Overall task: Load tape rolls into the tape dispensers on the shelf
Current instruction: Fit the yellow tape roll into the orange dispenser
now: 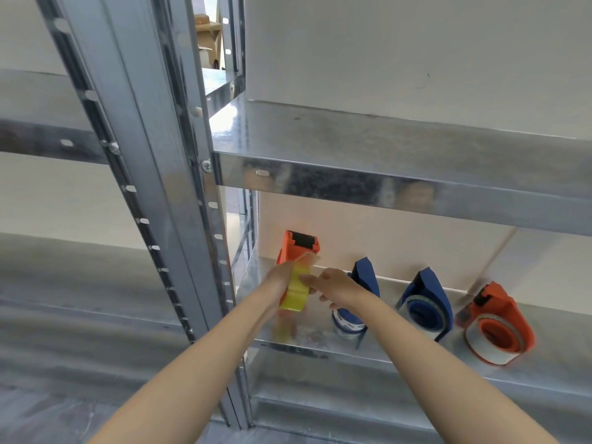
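An orange tape dispenser (299,243) stands at the left end of the metal shelf (541,357), its toothed blade pointing up. A yellowish tape roll (296,291) sits in it, edge-on to me. My left hand (278,278) grips the dispenser and roll from the left. My right hand (330,283) reaches in from the right, fingertips on the roll's side. Two blue dispensers (365,277) (427,299) and a second orange dispenser (498,322) stand in a row to the right, each holding a tape roll.
A steel upright (179,187) with slots rises just left of my left hand. An upper shelf (400,187) hangs over the dispensers. White wall panels close the back. Cardboard boxes (208,36) show far behind the rack.
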